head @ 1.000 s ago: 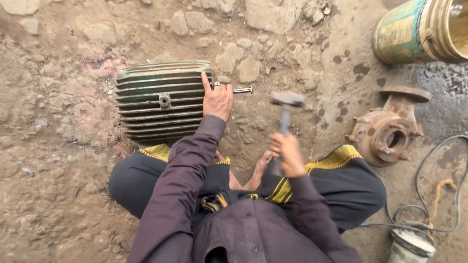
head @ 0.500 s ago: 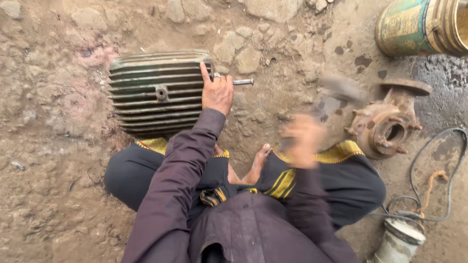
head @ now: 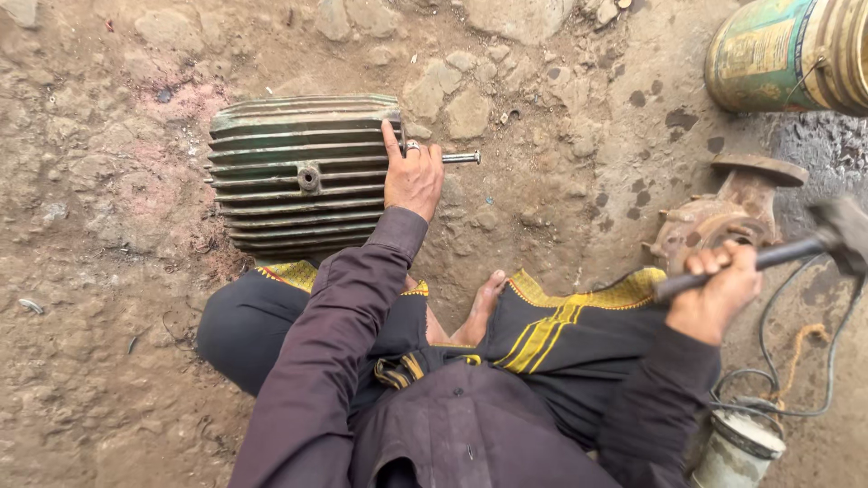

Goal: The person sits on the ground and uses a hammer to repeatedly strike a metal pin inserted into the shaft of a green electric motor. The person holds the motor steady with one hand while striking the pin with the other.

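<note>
Hammer (head: 836, 233) swung back, right of ribbed green motor housing (head: 303, 172) vs. earlier; right hand (head: 714, 287) fisted on handle, left hand (head: 412, 176) pinching steel rod (head: 459, 158).

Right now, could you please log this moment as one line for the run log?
left hand: steadies metal rod against finned motor housing | right hand: hammer raised out to the side | surface: dirt ground

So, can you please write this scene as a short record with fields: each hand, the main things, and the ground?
left hand: rests on the end of the finned motor casing, by the metal rod
right hand: closed around the hammer handle, out to the side
near the hammer: rusty pump part, green drum
ground: dirt and stones
</note>
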